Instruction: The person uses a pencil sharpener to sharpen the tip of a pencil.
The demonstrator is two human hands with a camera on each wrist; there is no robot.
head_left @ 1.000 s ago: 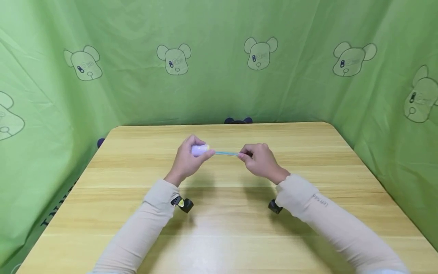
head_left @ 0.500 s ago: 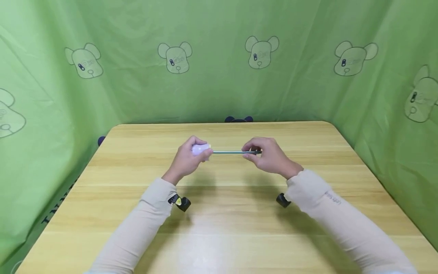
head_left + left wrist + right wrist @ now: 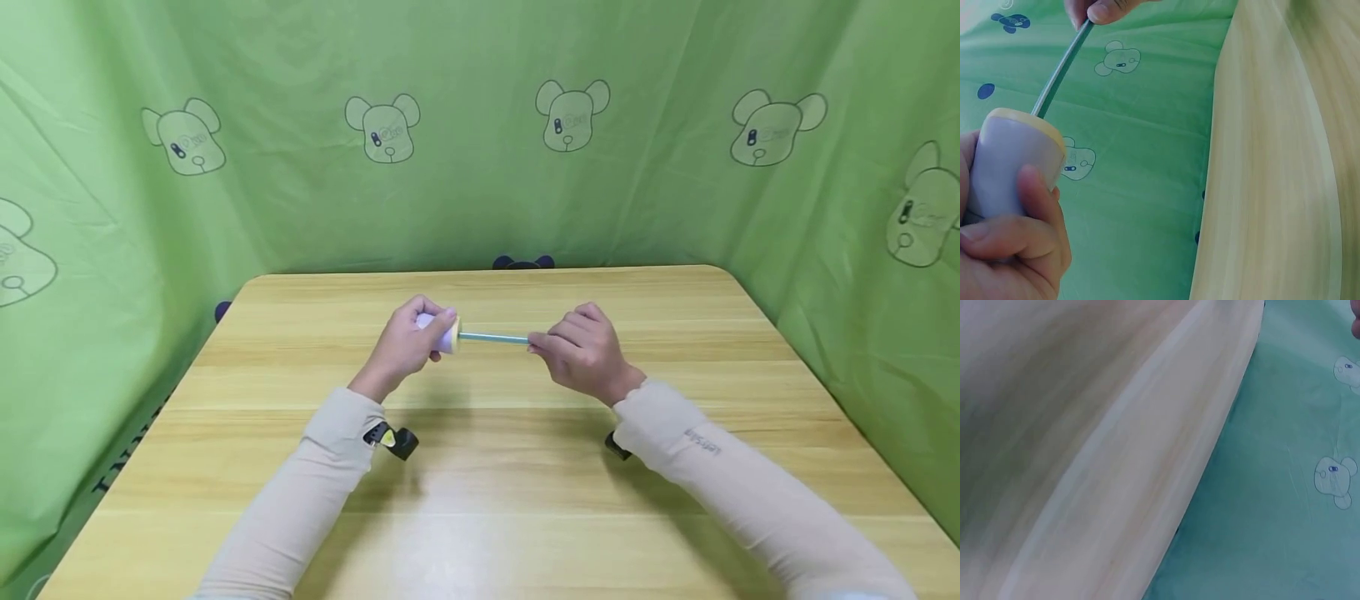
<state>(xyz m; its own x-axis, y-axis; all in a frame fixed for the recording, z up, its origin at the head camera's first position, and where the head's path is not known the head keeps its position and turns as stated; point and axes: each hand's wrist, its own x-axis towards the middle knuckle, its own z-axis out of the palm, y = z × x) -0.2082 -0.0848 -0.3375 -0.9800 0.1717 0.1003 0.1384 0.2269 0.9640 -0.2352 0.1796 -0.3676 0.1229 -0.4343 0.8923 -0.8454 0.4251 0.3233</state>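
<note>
A green curtain [image 3: 480,208], printed with outlined animal heads, hangs round the far edge and both sides of the scene. Before it stands a wooden table [image 3: 480,492] with pale and darker bands of grain and rounded far corners. Two pale sleeves reach in over it from the near edge, the left sleeve [image 3: 292,492] and the right sleeve [image 3: 742,483], which bears small dark lettering near the cuff. The left hand [image 3: 399,352] has its fingers and thumb wrapped round a lilac cylinder [image 3: 1013,162] with a yellow end, held on its side above the table, roughly midway across. The right hand [image 3: 588,354] pinches a stick between thumb and finger, its other fingers curled. In the right wrist view only a bit of a hand shows, at the top corner. A black block [image 3: 405,443] sits at the left wrist, and another is partly hidden under the right cuff. The thin blue-green stick [image 3: 493,337] spans the gap between the hands and meets the cylinder's yellow end; how far it goes in cannot be told.
</note>
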